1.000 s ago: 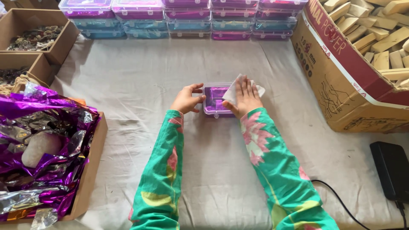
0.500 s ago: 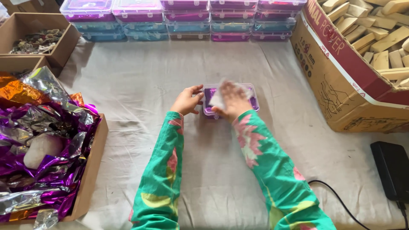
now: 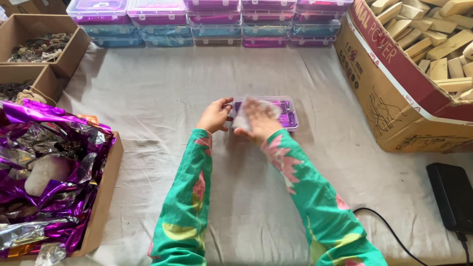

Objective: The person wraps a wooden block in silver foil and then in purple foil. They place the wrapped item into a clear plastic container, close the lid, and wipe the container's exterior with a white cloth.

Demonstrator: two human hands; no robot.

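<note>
A small clear plastic box with purple contents (image 3: 288, 114) lies on the cloth-covered table (image 3: 162, 98) in the middle of the head view. My left hand (image 3: 215, 115) grips the box's left end. My right hand (image 3: 258, 119) presses a white cloth (image 3: 242, 121) flat on the box's lid, blurred by motion. Both arms wear green sleeves with pink and yellow patterns.
Stacked purple and blue plastic boxes (image 3: 212, 19) line the far edge. A large cardboard box of wooden blocks (image 3: 423, 59) stands at right. At left are cardboard boxes (image 3: 34, 44) and a box holding purple foil (image 3: 49, 172). A black adapter with cable (image 3: 451, 194) lies at bottom right.
My right hand has swept the white cloth leftward across the box lid, from its right end toward its left. My left hand has stayed on the box's left end.
</note>
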